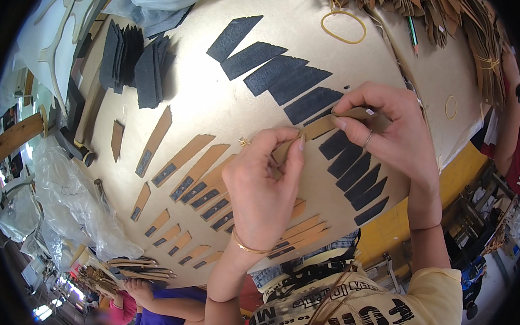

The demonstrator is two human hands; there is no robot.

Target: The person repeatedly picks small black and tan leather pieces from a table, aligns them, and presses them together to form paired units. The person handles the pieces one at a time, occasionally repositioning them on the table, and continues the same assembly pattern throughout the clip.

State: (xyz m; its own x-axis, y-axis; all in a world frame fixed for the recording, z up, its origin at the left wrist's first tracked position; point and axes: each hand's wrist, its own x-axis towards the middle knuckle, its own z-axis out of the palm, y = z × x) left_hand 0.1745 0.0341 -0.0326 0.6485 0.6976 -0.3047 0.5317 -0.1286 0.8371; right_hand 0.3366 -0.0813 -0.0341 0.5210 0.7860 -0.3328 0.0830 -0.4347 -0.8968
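Note:
A tan leather-like strip [319, 128] is stretched between my two hands above the table. My left hand [261, 189] pinches its near-left end between thumb and fingertips. With thumb and forefinger, my right hand [390, 129] grips the other end, where a small white tag shows. Just beyond and below the strip, black slanted pieces [313, 105] lie in a fanned row, and smaller black pieces [355, 175] continue it. To the left of my left hand lie several tan strips [183, 160] with dark patches at one end. My left hand and wrist hide part of those rows.
Stacks of black pieces [152, 71] stand at the far left. Brown pieces [483, 51] are bundled at the far right, near a rubber band [344, 27] and a pencil [413, 37]. Clear plastic bags [67, 190] crowd the left edge. Other people's arms [176, 308] show at the sides.

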